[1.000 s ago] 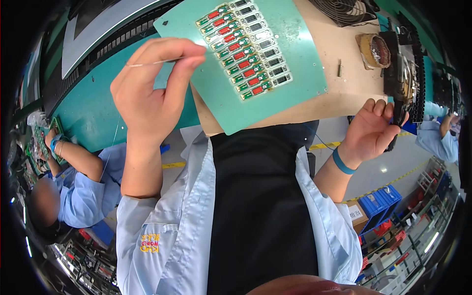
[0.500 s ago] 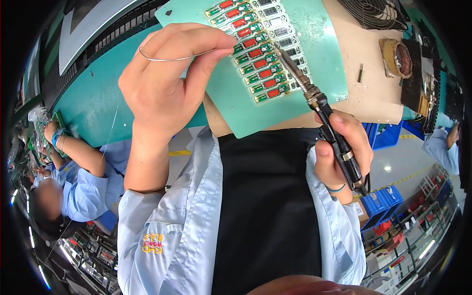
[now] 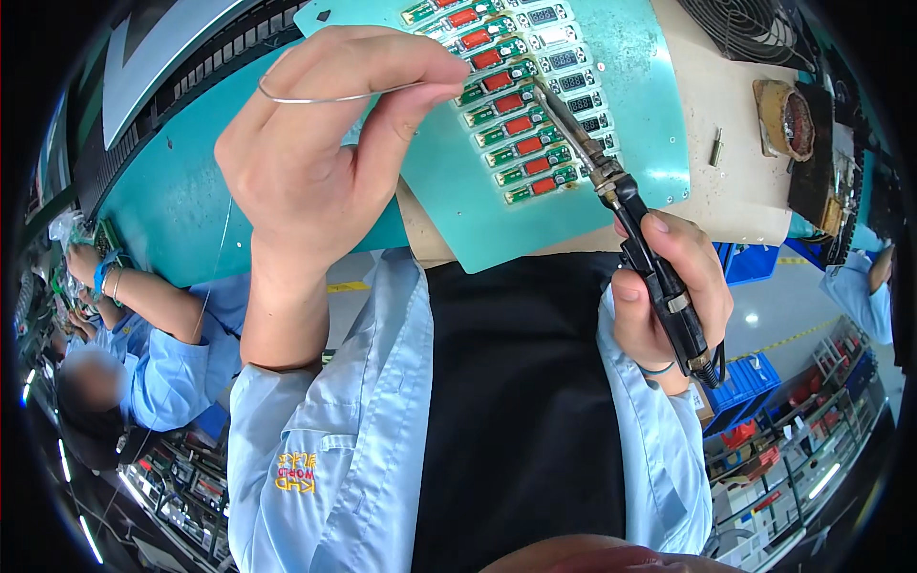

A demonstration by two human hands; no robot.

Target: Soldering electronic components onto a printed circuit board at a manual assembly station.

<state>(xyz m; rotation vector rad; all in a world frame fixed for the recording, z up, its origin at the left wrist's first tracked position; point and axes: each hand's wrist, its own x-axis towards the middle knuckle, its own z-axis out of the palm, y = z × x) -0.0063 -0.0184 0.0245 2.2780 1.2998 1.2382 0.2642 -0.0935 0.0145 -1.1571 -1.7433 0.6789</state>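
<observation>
My left hand pinches a thin silver solder wire, whose free end reaches toward the circuit boards. My right hand grips a black soldering iron, tip pointing up-left onto a row of small green circuit boards with red parts. The boards lie in two columns on a teal fixture plate that rests on a beige bench top.
A black fan grille sits at the top right. A brown tip-cleaner holder stands at the right of the bench. Another person in a light blue sleeve works at the left. Blue bins and shelving show lower right.
My right hand went from empty at the right to holding the soldering iron, then brought its tip onto the boards. My left hand and the wire came closer to the boards.
</observation>
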